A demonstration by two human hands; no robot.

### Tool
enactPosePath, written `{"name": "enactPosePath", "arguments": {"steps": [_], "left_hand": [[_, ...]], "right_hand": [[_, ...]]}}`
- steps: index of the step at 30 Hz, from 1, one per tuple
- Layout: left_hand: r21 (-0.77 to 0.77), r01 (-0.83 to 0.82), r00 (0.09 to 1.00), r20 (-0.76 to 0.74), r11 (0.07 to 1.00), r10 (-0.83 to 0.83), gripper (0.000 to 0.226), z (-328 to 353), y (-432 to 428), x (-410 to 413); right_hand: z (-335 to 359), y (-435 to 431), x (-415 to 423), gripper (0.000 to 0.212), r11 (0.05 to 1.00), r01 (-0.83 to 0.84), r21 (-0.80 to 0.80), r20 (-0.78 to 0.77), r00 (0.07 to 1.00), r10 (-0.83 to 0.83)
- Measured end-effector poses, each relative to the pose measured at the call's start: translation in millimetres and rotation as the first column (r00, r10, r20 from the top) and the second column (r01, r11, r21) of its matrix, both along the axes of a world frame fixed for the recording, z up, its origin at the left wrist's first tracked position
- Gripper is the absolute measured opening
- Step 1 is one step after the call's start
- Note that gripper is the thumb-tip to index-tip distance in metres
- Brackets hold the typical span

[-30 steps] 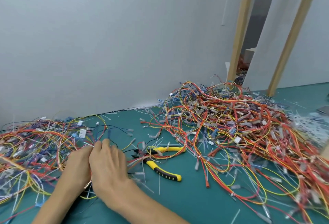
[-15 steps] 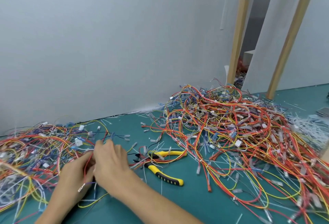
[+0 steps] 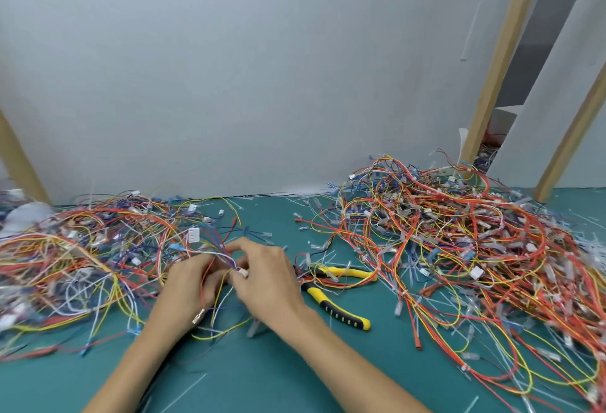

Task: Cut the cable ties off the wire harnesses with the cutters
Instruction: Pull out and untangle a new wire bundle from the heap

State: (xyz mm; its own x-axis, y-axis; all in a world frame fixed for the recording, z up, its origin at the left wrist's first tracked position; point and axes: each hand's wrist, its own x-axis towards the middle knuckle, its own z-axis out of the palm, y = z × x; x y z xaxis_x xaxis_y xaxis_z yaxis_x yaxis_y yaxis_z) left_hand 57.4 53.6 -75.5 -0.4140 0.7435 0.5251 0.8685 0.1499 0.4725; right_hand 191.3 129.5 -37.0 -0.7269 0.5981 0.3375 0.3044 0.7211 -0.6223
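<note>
Head view: your left grip (image 3: 188,281) and right grip (image 3: 270,278) both holding wire harness (image 3: 226,257); cutters (image 3: 344,317) lying just beside right grip; bare tabletop (image 3: 262,376) showing between left pile (image 3: 82,248) and right pile (image 3: 459,232).

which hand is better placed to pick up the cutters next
Right. The yellow-and-black-handled cutters lie just beyond the right hand; the left hand sits on the far side and would have to cross over. Both grip the thin multicoloured wire harness, so the left could probably hold it alone.
</note>
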Motion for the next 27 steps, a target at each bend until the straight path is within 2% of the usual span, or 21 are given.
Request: {"name": "enactPosePath", "arguments": {"steps": [3,5,8,11,15,18,23,27], "left_hand": [[-0.001,0.046,0.999,0.004,0.999,-0.046,0.018,3,-3,4],[0.027,0.105,0.991,0.086,0.994,-0.107,0.015,6,-5,5],[0.049,0.194,0.959,0.200,0.980,-0.200,0.024,10,-6,7],[0.071,0.206,0.933,0.287,0.976,-0.218,0.022,11,-8,6],[0.169,0.171,0.863,0.450,0.971,-0.230,0.013,12,-8,8],[0.213,0.163,0.771,0.581,0.963,-0.259,0.008,15,-8,6],[0.343,0.135,0.617,0.705,0.929,-0.350,0.019,19,-13,0],[0.343,0.114,0.559,0.754,0.932,-0.346,0.015,14,-14,-12]], "right_hand": [[-6,9,8,0.041,0.983,-0.064,-0.170,-0.077,0.996,0.052],[-10,13,11,0.042,0.976,-0.056,-0.211,-0.119,0.992,0.031],[-14,15,12,0.041,0.966,-0.006,-0.259,-0.182,0.982,-0.042],[-15,17,10,0.036,0.939,-0.021,-0.342,-0.216,0.975,-0.057],[-13,20,4,0.020,0.881,-0.108,-0.460,-0.261,0.965,-0.018],[-9,22,-3,0.015,0.835,-0.161,-0.525,-0.293,0.956,0.000],[6,21,-19,0.016,0.852,-0.157,-0.500,-0.255,0.967,0.029],[21,12,-30,0.017,0.958,-0.074,-0.278,-0.119,0.992,0.042]]}}
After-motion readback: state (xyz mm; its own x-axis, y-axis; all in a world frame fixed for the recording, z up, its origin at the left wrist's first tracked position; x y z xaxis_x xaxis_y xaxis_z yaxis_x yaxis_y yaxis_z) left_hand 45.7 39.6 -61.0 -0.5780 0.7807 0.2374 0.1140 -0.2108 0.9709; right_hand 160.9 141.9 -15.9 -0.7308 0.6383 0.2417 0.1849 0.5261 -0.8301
